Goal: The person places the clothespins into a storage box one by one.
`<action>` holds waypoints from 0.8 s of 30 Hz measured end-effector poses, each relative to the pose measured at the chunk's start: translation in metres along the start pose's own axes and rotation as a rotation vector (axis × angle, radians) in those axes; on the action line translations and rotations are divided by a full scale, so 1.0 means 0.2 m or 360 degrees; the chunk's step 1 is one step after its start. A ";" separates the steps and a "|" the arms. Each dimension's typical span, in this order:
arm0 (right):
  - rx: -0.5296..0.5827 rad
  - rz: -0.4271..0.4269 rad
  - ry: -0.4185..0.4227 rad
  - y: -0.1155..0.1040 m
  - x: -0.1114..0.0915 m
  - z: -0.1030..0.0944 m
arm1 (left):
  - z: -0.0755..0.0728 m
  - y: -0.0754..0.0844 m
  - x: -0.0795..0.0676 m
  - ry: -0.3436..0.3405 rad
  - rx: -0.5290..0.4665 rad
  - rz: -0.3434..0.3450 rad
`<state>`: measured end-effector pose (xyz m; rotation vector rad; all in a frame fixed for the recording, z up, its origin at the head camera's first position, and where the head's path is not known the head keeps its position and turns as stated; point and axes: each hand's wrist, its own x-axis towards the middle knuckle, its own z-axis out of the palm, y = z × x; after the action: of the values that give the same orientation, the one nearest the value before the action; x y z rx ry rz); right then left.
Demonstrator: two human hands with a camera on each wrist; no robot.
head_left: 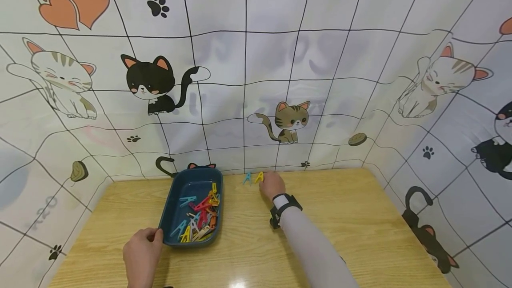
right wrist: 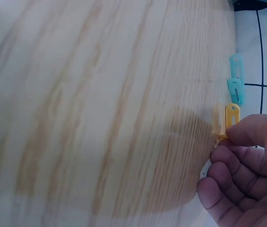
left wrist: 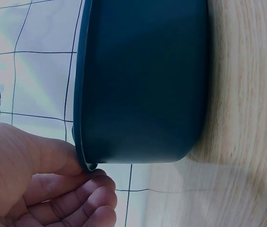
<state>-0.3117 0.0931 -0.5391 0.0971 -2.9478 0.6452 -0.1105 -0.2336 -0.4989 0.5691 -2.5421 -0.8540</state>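
A dark blue plastic basin (head_left: 170, 210) stands on the table and holds several clothespins (head_left: 203, 210) in red, yellow, blue and other colours. My left hand (head_left: 143, 254) pinches the basin's near left corner; in the left wrist view, the thumb and index finger are on its rim (left wrist: 80, 94). At the table's back edge, my right hand (head_left: 273, 186) pinches a yellow clothespin (right wrist: 233, 116) between thumb and index finger, the other fingers curled beneath. Just left of it in the head view, a light blue clothespin (head_left: 247, 178) sits at the same edge.
The wooden table (head_left: 320, 217) meets a sheet (head_left: 224, 114) printed with cats and grid lines, hanging behind it and along both sides. A dark watch (head_left: 286, 208) is on the right wrist.
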 end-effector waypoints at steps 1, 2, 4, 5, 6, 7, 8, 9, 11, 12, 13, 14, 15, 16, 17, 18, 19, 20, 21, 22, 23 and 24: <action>0.0004 0.0007 -0.0004 0.00 0.00 0.00 | 0.00 0.00 0.00 -0.0001 0.0003 -0.0001; 0.0007 0.0010 -0.0003 0.00 -0.01 -0.01 | 0.00 0.00 0.00 -0.0002 0.0004 0.0002; 0.0025 0.0026 -0.0002 0.01 -0.02 -0.02 | 0.00 0.00 0.00 -0.0005 0.0004 0.0006; 0.0029 0.0027 0.0003 0.01 -0.03 -0.03 | 0.00 0.00 0.00 -0.0003 0.0003 0.0007; 0.0031 0.0027 0.0011 0.01 -0.03 -0.03 | 0.00 0.00 0.00 -0.0003 0.0001 0.0007; 0.0042 0.0026 0.0020 0.01 -0.04 -0.03 | 0.00 0.00 0.00 -0.0005 -0.0001 0.0006; 0.0057 0.0020 0.0032 0.01 -0.05 -0.03 | 0.00 0.00 0.00 -0.0008 0.0000 0.0007; 0.0079 0.0009 0.0042 0.01 -0.06 -0.04 | 0.00 0.00 0.00 -0.0013 0.0001 0.0005; 0.0112 -0.0005 0.0050 0.00 -0.08 -0.04 | 0.00 0.00 0.00 -0.0022 0.0007 -0.0004; 0.0134 -0.0016 0.0054 0.00 -0.09 -0.04 | 0.00 0.00 0.00 -0.0025 0.0009 -0.0010; 0.0158 -0.0032 0.0057 0.00 -0.10 -0.05 | 0.00 0.00 0.00 -0.0030 0.0012 -0.0017; 0.0176 -0.0042 0.0057 -0.01 -0.11 -0.05 | 0.00 0.00 0.00 -0.0034 0.0016 -0.0025; 0.0185 -0.0053 0.0052 -0.01 -0.12 -0.06 | 0.00 0.00 0.00 -0.0037 0.0016 -0.0033; 0.0195 -0.0057 0.0044 -0.02 -0.13 -0.06 | 0.00 0.00 0.00 -0.0041 0.0017 -0.0042; 0.0217 -0.0066 0.0037 -0.03 -0.14 -0.07 | 0.00 0.00 0.00 -0.0044 0.0016 -0.0046; 0.0236 -0.0078 0.0037 -0.04 -0.15 -0.08 | 0.00 0.00 0.00 -0.0046 0.0017 -0.0050; 0.0259 -0.0087 0.0036 -0.06 -0.16 -0.08 | 0.00 0.00 0.00 -0.0051 0.0017 -0.0054; 0.0285 -0.0089 0.0024 -0.07 -0.18 -0.09 | 0.00 0.00 0.00 -0.0051 0.0017 -0.0052; 0.0303 -0.0110 0.0018 -0.08 -0.19 -0.10 | 0.00 0.00 0.00 -0.0051 0.0016 -0.0049; 0.0327 -0.0131 0.0017 -0.10 -0.20 -0.11 | 0.00 0.01 0.00 -0.0049 0.0013 -0.0043; 0.0342 -0.0156 0.0015 -0.12 -0.21 -0.12 | 0.00 0.01 0.00 -0.0045 0.0013 -0.0036; 0.0347 -0.0184 0.0011 -0.13 -0.22 -0.13 | 0.00 0.01 0.00 -0.0042 0.0011 -0.0028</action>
<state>-0.2639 0.0816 -0.5111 0.2827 -2.8290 0.9439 -0.1104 -0.2323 -0.4971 0.5869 -2.5686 -0.8642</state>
